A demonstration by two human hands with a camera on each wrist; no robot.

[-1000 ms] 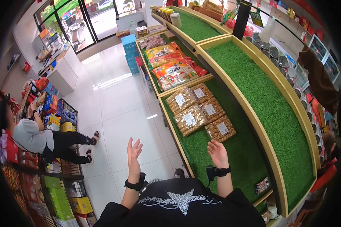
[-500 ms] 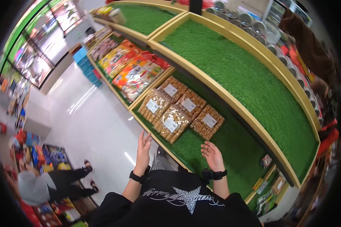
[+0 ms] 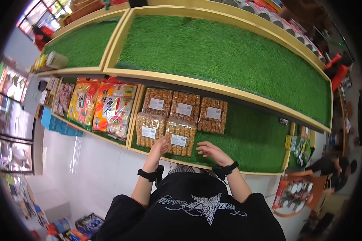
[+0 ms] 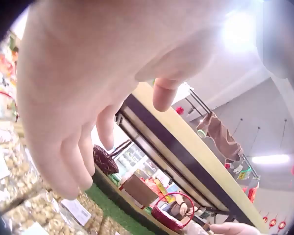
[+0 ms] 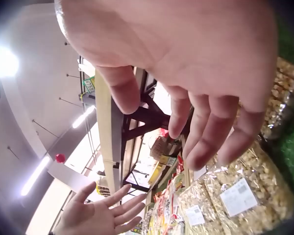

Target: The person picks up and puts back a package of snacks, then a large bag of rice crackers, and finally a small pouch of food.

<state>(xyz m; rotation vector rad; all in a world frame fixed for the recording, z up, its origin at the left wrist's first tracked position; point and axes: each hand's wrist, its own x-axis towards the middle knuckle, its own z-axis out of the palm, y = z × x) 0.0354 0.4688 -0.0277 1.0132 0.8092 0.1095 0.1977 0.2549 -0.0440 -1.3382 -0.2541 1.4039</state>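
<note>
seems poised at a front snack pack [image 3: 182,135] with relaxed, empty left hand [image 3: 159,148] and right hand [image 3: 214,152], probably needing to close inward.

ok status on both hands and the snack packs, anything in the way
Left hand and right hand empty, near the snack packs. Five packs on green turf, three behind two. No obstruction visible.

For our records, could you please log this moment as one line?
left hand: empty, over rectangular clear-plastic packs of brownish snacks; right hand: empty, beside packs; packs: on green turf-lined wooden shelf
</note>
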